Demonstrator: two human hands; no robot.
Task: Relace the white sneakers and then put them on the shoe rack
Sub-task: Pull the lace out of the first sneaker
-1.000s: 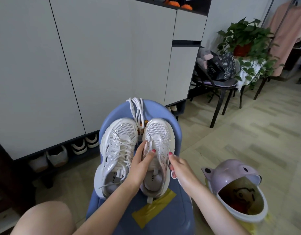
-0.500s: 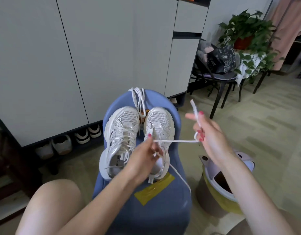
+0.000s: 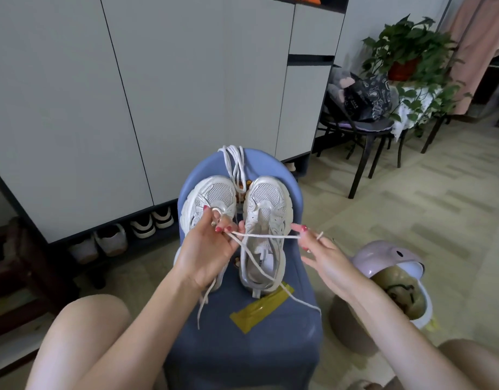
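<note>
Both hands were up over the blue stool [image 3: 242,347], a white lace [image 3: 266,235] stretched level between them. Her left hand [image 3: 206,251] hovered above the left sneaker [image 3: 211,198], its fingers curled in and pinching one stretch of the lace near the fingertips, with a small loop of lace showing above the knuckles. Her right hand [image 3: 324,257] was out to the side of the right sneaker [image 3: 266,220], fingers fairly straight and spread, the lace caught between thumb and a fingertip with its short end poking up past the fingers. From the left hand another run of lace dropped across the open mouth of the right sneaker and trailed over the stool's edge; a further tail hung down below her left wrist.

The two white sneakers sat side by side on the stool seat, toes pointing away from her toward the cabinet [image 3: 130,94]. I could not tell how many eyelets of the right shoe were threaded. A spare bundle of laces [image 3: 234,164] lay at the far edge of the stool, just beyond the toes. A strip of yellow tape [image 3: 259,308] was stuck to the seat near the right sneaker's heel.

Beside the stool stood a lilac bin [image 3: 389,266] with its lid tipped open. Other shoes [image 3: 150,223] were lined up in the low gap under the cabinet. A dark chair [image 3: 363,128] carried bags, with a potted plant [image 3: 406,52] just behind.
</note>
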